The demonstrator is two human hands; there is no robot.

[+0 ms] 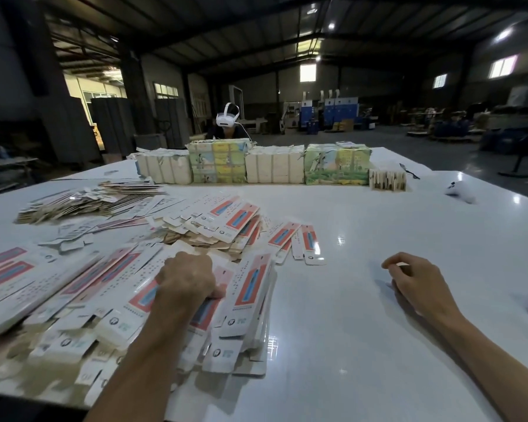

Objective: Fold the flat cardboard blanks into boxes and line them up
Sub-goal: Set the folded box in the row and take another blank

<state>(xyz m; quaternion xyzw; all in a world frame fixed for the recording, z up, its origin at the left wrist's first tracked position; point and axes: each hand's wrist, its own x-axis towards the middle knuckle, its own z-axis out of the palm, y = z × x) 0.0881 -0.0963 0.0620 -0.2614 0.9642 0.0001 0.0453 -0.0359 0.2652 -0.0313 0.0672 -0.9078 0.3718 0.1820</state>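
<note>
A worker's left hand (pixel 186 281) bears down on a slumping heap of flat cardboard blanks (pixel 250 287) at the near left of a glossy white table (pixel 378 223), knuckles up, fingers curled into the stack and the thumb tucked against the edge of one long, narrow blank. The blanks are white on their printed face, each with a red-and-blue panel and rounded end tabs, while the undersides that show are plain brown board. The right hand (pixel 418 284) lies well apart on the bare tabletop, its fingers loosely curled and gripping nothing. Beyond the left hand a second heap (pixel 226 220) of the same blanks fans out, a few strays (pixel 308 242) lying just to its right, and a lower, flatter stack (pixel 89 199) sits farther back on the left. Along the far edge stand four squared bundles in a row, two in pale wrapping (pixel 275 167) alternating with two printed in green and yellow pictures (pixel 336 164); a small block of brown-edged cards (pixel 387 179) stands beside the last. A blurred white object (pixel 459 191) rests near the table's right edge. Behind the bundles sits another person in a white headset (pixel 227 118), with a dim steel-roofed warehouse behind.
</note>
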